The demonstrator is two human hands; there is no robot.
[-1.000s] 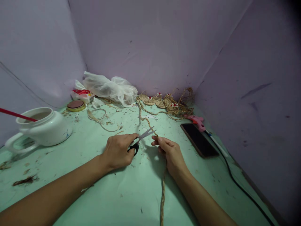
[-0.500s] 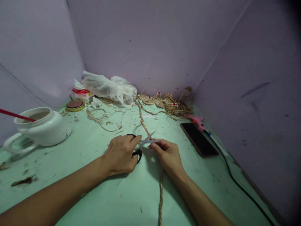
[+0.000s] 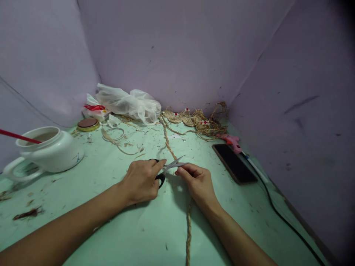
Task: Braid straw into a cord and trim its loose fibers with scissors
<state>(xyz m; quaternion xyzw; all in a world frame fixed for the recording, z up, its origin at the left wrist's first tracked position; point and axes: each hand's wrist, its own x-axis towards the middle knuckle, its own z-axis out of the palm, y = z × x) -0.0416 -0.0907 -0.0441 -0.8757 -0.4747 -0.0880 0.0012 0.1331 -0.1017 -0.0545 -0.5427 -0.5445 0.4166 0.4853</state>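
My left hand is closed around the black handles of a pair of scissors, whose blades are partly spread and point to the right. Just beyond the blade tips, my right hand pinches a braided natural-fibre cord. The cord runs from the back of the table, under the blades and past my right hand to the front edge. My right fingertips are close to the lower blade; whether they touch it I cannot tell.
A white pot holding a red stick stands left. At the back lie a plastic bag, a round tin and woven fibre pieces with red beads. On the right are a phone and a pink glue gun with a black cable.
The scissor blades have closed slightly and the lower handle loop has shifted a little left. Both hands remain in nearly the same place.
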